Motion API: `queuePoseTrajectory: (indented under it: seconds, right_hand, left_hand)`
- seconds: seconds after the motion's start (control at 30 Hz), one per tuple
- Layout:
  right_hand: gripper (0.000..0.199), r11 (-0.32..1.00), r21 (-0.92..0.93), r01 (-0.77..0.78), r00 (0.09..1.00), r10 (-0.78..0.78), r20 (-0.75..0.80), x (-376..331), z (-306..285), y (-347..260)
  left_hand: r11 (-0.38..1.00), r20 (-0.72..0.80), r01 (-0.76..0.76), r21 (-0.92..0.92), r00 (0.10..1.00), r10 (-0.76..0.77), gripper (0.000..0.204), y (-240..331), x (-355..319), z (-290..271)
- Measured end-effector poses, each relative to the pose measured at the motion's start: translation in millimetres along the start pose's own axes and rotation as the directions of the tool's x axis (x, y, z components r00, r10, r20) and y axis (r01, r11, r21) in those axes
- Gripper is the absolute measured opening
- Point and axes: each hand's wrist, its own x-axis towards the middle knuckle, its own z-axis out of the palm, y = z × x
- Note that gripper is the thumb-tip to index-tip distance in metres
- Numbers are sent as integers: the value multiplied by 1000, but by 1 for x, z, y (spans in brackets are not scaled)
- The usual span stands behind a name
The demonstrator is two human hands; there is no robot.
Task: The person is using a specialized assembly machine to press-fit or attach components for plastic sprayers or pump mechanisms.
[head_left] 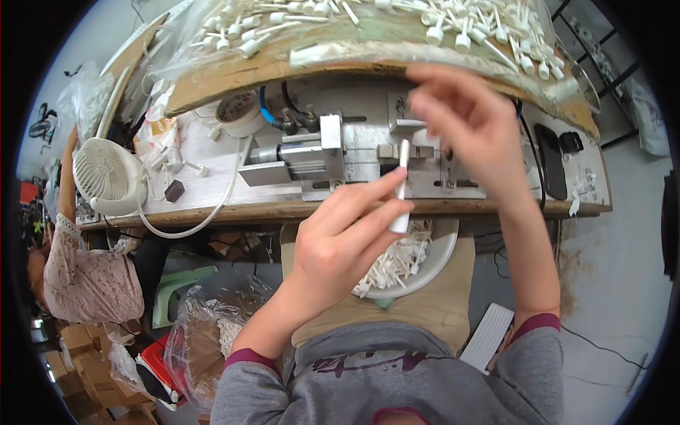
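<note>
the left hand (347, 234) is pinching a white tube (402, 185) upright, its long axis pointing at the metal fixture (333, 159) by the bench's near edge. the right hand (467, 120), fingers loosely curled and seemingly empty, is hovering just above. a bowl of white parts (425, 265) is sitting below.

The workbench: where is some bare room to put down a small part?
On the workbench, a bare strip lies between the small white fan and the metal fixture, crossed by a white cable. The raised board is crowded with white plastic pieces. The right end holds a dark phone. The lap bowl is full.
</note>
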Motion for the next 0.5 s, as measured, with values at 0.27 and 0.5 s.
queuePoseTrajectory:
  seconds: [0.27,0.5]
  right_hand:
    - [19,681,-700,214,971,-228,74,188,12,15]
    - [18,392,-915,95,995,-35,88,246,40,68]
  left_hand:
    - [954,58,-8,300,998,-10,32,-31,-3,37]
    - [936,94,-52,348,995,21,27,-41,8,40]
